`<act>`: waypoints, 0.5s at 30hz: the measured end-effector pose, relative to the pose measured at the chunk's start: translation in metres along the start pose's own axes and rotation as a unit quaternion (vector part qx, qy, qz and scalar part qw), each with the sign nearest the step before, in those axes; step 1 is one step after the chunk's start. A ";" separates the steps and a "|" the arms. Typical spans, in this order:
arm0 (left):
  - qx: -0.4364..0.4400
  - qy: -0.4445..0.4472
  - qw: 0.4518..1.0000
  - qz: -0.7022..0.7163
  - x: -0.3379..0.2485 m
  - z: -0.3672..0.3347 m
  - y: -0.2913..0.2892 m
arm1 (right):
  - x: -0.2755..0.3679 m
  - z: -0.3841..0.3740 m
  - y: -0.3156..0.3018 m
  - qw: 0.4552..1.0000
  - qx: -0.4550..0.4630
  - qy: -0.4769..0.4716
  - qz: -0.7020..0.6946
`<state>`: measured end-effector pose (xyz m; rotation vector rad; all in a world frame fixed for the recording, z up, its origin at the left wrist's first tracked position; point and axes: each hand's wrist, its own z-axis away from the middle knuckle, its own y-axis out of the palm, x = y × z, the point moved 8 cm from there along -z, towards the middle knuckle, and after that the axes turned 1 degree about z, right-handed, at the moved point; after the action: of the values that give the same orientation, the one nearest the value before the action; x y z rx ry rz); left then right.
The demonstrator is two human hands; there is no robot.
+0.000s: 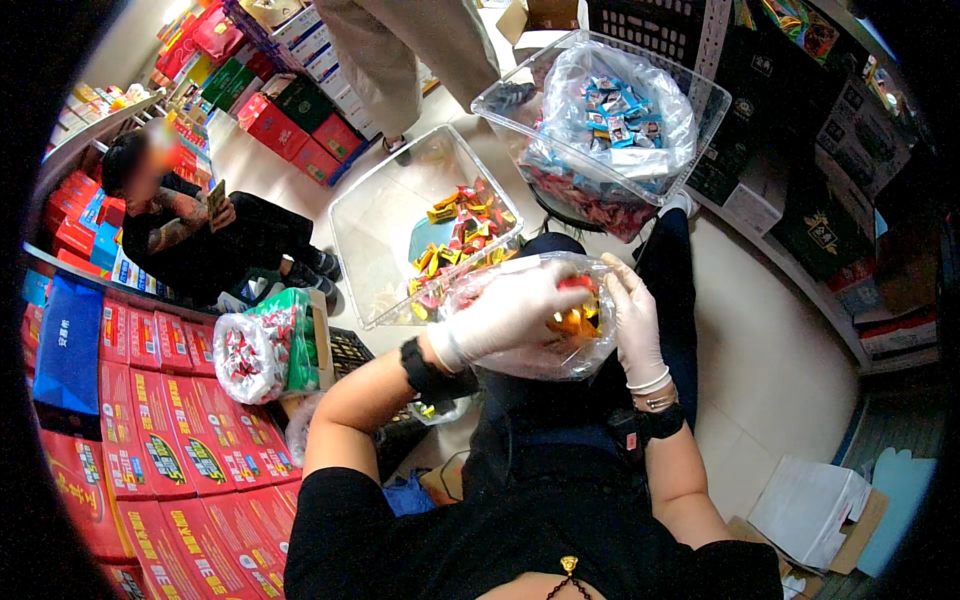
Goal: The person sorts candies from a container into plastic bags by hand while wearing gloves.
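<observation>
Candy bag (550, 360) sits on the near side of the clear tub (385, 245). Our right hand (636, 318) pinches the bag's rim; our left hand (512, 312) reaches in, grasp not discernible. We judge the step as handling candy (578, 322); the next move calls for a steady rim.

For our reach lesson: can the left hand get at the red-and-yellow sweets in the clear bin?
Probably yes: the left hand is near the bin, whose open top leaves the sweets uncovered.
</observation>
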<state>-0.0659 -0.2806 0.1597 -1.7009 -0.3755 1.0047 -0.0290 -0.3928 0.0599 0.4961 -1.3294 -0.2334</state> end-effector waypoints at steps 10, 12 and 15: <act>0.010 -0.004 0.995 -0.098 0.004 -0.002 0.033 | 0.001 0.003 -0.008 1.000 -0.013 -0.027 0.008; 0.015 -0.016 0.993 -0.116 0.013 0.004 0.040 | 0.008 0.008 -0.001 0.999 -0.013 -0.035 0.033; -0.020 0.014 0.988 -0.151 0.012 0.007 0.041 | 0.004 0.005 -0.001 0.999 -0.009 -0.042 0.031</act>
<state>-0.0737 -0.2830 0.1171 -1.6313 -0.6184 0.7553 -0.0326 -0.3966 0.0637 0.4339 -1.4223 -0.2164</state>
